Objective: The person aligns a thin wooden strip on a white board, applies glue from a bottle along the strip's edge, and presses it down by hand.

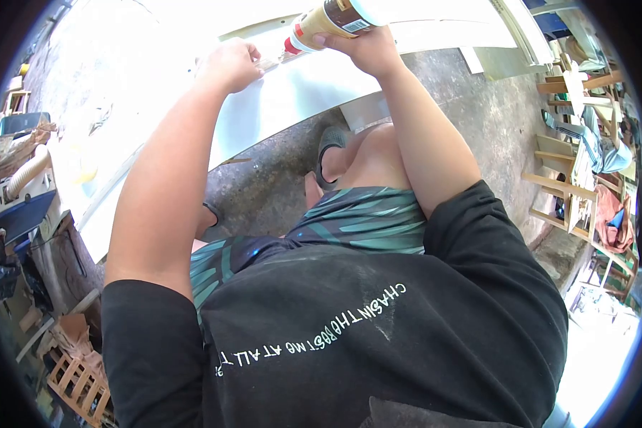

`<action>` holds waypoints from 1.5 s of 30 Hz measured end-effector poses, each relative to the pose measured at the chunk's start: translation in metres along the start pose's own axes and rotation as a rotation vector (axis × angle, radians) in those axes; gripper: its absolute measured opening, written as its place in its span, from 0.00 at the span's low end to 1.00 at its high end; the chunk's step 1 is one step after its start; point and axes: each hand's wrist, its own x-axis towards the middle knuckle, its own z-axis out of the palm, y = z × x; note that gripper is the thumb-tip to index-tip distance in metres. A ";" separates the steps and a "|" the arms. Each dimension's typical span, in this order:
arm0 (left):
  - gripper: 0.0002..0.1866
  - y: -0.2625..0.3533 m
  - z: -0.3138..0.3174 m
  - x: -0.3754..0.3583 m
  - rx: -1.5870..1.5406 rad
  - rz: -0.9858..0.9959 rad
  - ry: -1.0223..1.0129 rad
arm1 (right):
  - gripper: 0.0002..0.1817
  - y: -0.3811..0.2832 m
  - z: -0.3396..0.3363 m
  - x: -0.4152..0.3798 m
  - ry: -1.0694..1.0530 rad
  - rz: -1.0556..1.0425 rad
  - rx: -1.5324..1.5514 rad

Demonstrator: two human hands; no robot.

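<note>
My right hand (367,51) is wrapped around a squeeze bottle (335,27) with a tan and brown label, a barcode and a red cap. The bottle is tilted, its capped end pointing down and left toward my left hand (230,65). That hand is closed, fingers curled together just left of the red cap; what they hold, if anything, I cannot make out. Both hands are over a long white panel (253,118), which glares in the bright light.
Below the panel is a stained concrete floor (264,182), with my legs and shoes close to its edge. Wooden frames (567,189) and cloth stand at the right. A machine with a ribbed hose (30,171) is at the left, above a slatted wooden piece (78,385).
</note>
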 end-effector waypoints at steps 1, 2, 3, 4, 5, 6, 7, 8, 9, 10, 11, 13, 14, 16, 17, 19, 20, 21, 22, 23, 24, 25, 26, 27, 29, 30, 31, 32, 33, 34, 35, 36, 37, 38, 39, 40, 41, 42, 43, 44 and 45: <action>0.21 0.005 0.000 0.000 0.016 0.021 0.036 | 0.25 -0.001 0.000 -0.005 0.017 0.040 -0.038; 0.22 0.010 0.004 0.002 -0.041 0.056 0.100 | 0.27 -0.003 0.001 -0.007 0.035 0.080 -0.076; 0.23 0.016 0.010 0.004 -0.098 0.094 0.163 | 0.28 -0.001 0.002 -0.007 0.053 0.098 -0.059; 0.25 0.021 0.013 0.006 -0.156 0.134 0.228 | 0.28 0.003 0.003 -0.009 0.073 0.115 -0.044; 0.24 0.024 0.016 0.008 -0.131 0.125 0.186 | 0.29 0.003 0.004 -0.009 0.093 0.131 -0.030; 0.24 0.027 0.018 0.010 -0.106 0.116 0.144 | 0.29 0.002 0.003 -0.009 0.098 0.133 -0.001; 0.23 0.028 0.019 0.013 -0.080 0.107 0.102 | 0.29 0.002 0.004 -0.010 0.102 0.135 0.029; 0.22 0.029 0.018 0.014 -0.122 0.086 0.087 | 0.29 0.001 0.005 -0.010 0.107 0.137 0.060; 0.21 0.028 0.018 0.015 -0.163 0.067 0.071 | 0.28 0.004 0.006 -0.010 0.113 0.139 0.114; 0.20 0.027 0.018 0.015 -0.204 0.048 0.052 | 0.28 0.005 0.004 -0.009 0.105 0.130 0.100; 0.19 0.028 0.015 0.013 -0.199 0.049 0.057 | 0.28 0.006 0.004 -0.008 0.095 0.126 0.087; 0.19 0.032 0.011 0.011 -0.196 0.028 0.037 | 0.27 0.007 0.005 -0.007 0.086 0.122 0.105; 0.18 0.033 0.009 0.010 -0.192 0.017 0.031 | 0.27 0.006 0.004 -0.008 0.086 0.121 0.095; 0.18 0.033 0.009 0.010 -0.166 0.011 0.033 | 0.27 0.003 0.004 -0.008 0.087 0.117 0.073; 0.18 0.034 0.010 0.011 -0.154 0.009 0.034 | 0.27 0.004 0.003 -0.008 0.089 0.112 0.087; 0.18 0.033 0.011 0.013 -0.142 0.025 0.044 | 0.28 0.009 0.004 -0.007 0.091 0.104 0.117; 0.18 0.032 0.011 0.013 -0.134 0.032 0.047 | 0.28 0.010 0.003 -0.007 0.102 0.126 0.093; 0.19 0.032 0.012 0.014 -0.145 0.036 0.039 | 0.28 0.011 0.002 -0.006 0.113 0.149 0.069; 0.19 0.031 0.013 0.015 -0.156 0.039 0.033 | 0.28 0.012 0.000 -0.006 0.124 0.170 0.045; 0.19 0.030 0.014 0.017 -0.168 0.043 0.027 | 0.28 0.012 -0.001 -0.006 0.128 0.163 0.057; 0.19 0.028 0.015 0.019 -0.148 0.028 0.016 | 0.29 0.011 -0.002 -0.006 0.132 0.156 0.067; 0.18 0.027 0.016 0.021 -0.128 0.014 0.004 | 0.29 0.011 -0.004 -0.006 0.135 0.151 0.077; 0.18 0.027 0.016 0.022 -0.108 0.001 -0.007 | 0.29 0.008 -0.005 -0.007 0.143 0.142 0.048; 0.18 0.027 0.016 0.022 -0.102 -0.004 -0.005 | 0.29 0.004 -0.007 -0.008 0.152 0.135 0.021; 0.18 0.027 0.016 0.021 -0.088 -0.013 0.001 | 0.29 0.002 -0.009 -0.007 0.164 0.114 -0.002; 0.19 0.028 0.016 0.020 -0.122 -0.001 0.010 | 0.29 0.004 -0.011 -0.007 0.167 0.105 0.001; 0.20 0.027 0.015 0.020 -0.154 0.011 0.018 | 0.29 0.005 -0.012 -0.007 0.170 0.096 0.006; 0.21 0.027 0.014 0.019 -0.186 0.024 0.028 | 0.28 0.008 -0.014 -0.006 0.171 0.095 -0.019; 0.21 0.028 0.014 0.018 -0.179 0.024 0.025 | 0.28 0.011 -0.016 -0.004 0.173 0.094 -0.042; 0.21 0.029 0.013 0.018 -0.173 0.023 0.022 | 0.28 0.014 -0.018 -0.004 0.175 0.093 -0.065; 0.22 0.029 0.012 0.017 -0.166 0.024 0.021 | 0.28 0.011 -0.021 -0.004 0.170 0.105 -0.079; 0.21 0.030 0.012 0.017 -0.168 0.023 0.020 | 0.27 0.008 -0.024 -0.004 0.165 0.115 -0.095; 0.21 0.029 0.012 0.017 -0.170 0.024 0.019 | 0.27 0.004 -0.027 -0.004 0.162 0.126 -0.111; 0.21 0.028 0.013 0.018 -0.173 0.025 0.021 | 0.27 0.003 -0.029 -0.005 0.180 0.135 -0.107; 0.21 0.027 0.014 0.021 -0.145 0.020 0.013 | 0.27 0.001 -0.029 -0.006 0.198 0.145 -0.102; 0.20 0.025 0.016 0.022 -0.116 0.014 0.003 | 0.27 0.001 -0.029 -0.006 0.215 0.158 -0.096; 0.20 0.025 0.016 0.023 -0.088 0.008 -0.007 | 0.27 0.001 -0.031 -0.006 0.212 0.172 -0.100; 0.20 0.025 0.015 0.024 -0.088 0.006 -0.008 | 0.27 0.002 -0.033 -0.006 0.208 0.188 -0.104; 0.20 0.025 0.015 0.023 -0.088 0.006 -0.006 | 0.28 0.002 -0.036 -0.006 0.205 0.203 -0.110; 0.20 0.026 0.015 0.023 -0.089 0.006 -0.004 | 0.28 0.002 -0.038 -0.006 0.206 0.206 -0.116; 0.19 0.027 0.015 0.023 -0.089 0.010 -0.003 | 0.28 0.001 -0.039 -0.006 0.207 0.207 -0.121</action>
